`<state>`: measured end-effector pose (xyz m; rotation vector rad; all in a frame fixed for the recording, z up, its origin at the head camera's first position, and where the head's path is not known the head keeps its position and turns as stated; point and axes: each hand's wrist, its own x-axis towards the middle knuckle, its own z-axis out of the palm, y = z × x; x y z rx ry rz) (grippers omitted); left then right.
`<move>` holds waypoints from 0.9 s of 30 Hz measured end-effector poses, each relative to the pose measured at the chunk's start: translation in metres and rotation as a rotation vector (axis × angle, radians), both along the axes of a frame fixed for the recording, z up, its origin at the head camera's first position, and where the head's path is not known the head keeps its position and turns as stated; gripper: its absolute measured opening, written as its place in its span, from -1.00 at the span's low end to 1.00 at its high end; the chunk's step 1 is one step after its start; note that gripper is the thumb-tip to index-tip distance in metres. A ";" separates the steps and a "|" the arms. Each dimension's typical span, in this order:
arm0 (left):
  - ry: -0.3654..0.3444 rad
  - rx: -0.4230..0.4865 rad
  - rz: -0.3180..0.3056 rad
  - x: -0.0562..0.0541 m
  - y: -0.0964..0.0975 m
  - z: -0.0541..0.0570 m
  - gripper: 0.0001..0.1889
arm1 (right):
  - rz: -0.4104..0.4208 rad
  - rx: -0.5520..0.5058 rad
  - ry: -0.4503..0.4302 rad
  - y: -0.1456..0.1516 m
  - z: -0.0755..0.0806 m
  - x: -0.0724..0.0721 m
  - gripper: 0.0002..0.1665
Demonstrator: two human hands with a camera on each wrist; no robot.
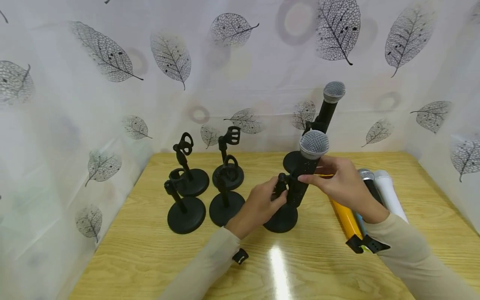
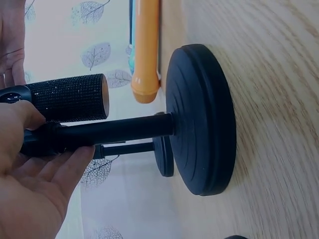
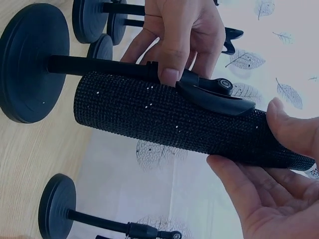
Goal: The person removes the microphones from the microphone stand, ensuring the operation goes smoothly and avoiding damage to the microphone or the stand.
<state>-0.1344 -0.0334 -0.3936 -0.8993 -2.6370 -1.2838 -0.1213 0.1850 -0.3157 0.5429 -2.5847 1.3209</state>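
A black microphone (image 1: 304,171) with a silver mesh head leans in the clip of a black desk stand (image 1: 281,218). My right hand (image 1: 343,183) pinches its body just below the head, thumb on one side and fingers on the other. My left hand (image 1: 260,204) grips the stand's upright near the top. In the right wrist view the clip (image 3: 217,99) lies along the textured microphone body (image 3: 164,119). The stand's round base (image 2: 199,119) rests on the table in the left wrist view.
Behind, another microphone (image 1: 328,110) sits in its stand. Several bare stands (image 1: 187,214) are grouped at the left. Right of my hands lie an orange microphone (image 1: 346,218), a black one (image 1: 369,183) and a white one (image 1: 390,193). A leaf-patterned curtain (image 1: 240,75) borders the table.
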 end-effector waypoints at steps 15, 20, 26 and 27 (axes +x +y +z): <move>0.072 -0.056 -0.037 0.009 -0.014 0.000 -0.79 | 0.008 -0.026 0.014 -0.012 0.002 0.006 -0.68; 0.082 -0.054 -0.040 0.009 -0.015 -0.001 -0.81 | -0.002 -0.007 -0.005 -0.013 0.004 0.007 -0.70; 0.073 -0.051 -0.038 0.009 -0.015 0.000 -0.80 | 0.007 0.001 -0.008 -0.013 0.008 0.006 -0.73; 0.072 -0.051 -0.038 0.009 -0.015 0.000 -0.79 | 0.014 -0.007 -0.007 -0.013 0.009 0.006 -0.73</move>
